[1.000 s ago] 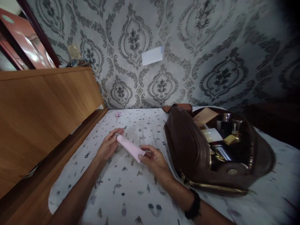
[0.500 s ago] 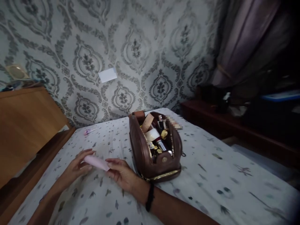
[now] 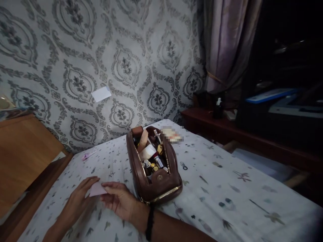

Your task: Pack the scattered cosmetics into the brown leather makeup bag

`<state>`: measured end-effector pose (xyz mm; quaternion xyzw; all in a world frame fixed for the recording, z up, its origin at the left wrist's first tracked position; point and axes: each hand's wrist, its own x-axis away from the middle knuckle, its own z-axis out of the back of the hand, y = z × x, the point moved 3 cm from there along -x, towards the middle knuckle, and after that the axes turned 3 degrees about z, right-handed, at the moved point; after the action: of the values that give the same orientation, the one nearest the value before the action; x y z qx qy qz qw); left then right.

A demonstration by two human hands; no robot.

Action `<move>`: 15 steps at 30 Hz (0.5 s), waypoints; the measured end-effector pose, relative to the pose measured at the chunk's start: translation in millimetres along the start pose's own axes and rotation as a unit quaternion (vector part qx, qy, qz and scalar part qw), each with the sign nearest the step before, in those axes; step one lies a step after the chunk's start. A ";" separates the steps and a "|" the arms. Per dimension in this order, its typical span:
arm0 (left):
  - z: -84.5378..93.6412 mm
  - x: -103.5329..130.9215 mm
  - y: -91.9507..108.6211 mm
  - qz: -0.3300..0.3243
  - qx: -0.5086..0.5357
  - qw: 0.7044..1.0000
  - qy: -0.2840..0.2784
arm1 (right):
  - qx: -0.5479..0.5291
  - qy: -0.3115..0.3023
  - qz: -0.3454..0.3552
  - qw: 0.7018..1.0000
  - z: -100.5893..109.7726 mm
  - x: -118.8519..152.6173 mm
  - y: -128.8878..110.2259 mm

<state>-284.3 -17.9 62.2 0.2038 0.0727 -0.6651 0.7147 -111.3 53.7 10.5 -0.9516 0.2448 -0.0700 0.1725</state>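
Observation:
A small pale pink piece of paper [image 3: 97, 189] is held between my two hands above the bed. My left hand [image 3: 80, 194] grips its left side, fingers along the far edge. My right hand [image 3: 120, 197], with a black band at the wrist, pinches its right end between thumb and fingers. Just right of my right hand, a brown leather bag [image 3: 134, 164] stands unzipped on the sheet. Inside it I see a white container [image 3: 148, 152], a beige item [image 3: 143, 140], a tube with a silver cap [image 3: 158, 162] and several small bottles with gold or pale tops.
The bed [image 3: 202, 201] has a white sheet printed with leaves. A small pink-purple item [image 3: 87, 156] lies near its far left edge. Behind the bag is a pixelated patch. A wooden headboard-like panel [image 3: 30, 151] bounds the left, a dark red ledge [image 3: 199, 117] the right.
The view has turned to the right, shifting the bag and wall leftward. The pink paper looked rolled or elongated before and now appears flatter and shorter between my hands.

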 end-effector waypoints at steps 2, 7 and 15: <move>-2.1 -1.3 0.5 -0.013 -0.014 1.000 0.001 | -0.005 0.004 -0.006 1.000 0.8 -0.5 -0.6; 1.6 -6.8 10.4 -0.038 -0.050 0.998 0.018 | -0.008 0.049 -0.023 0.998 1.4 -1.2 -2.5; 12.4 -21.8 28.4 -0.104 -0.061 0.991 0.052 | -0.011 0.035 0.012 0.999 7.9 -9.6 2.9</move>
<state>-260.8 -1.7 87.2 0.1850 0.1709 -0.7190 0.6478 -119.2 58.3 1.6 -0.9473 0.2632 -0.0988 0.1536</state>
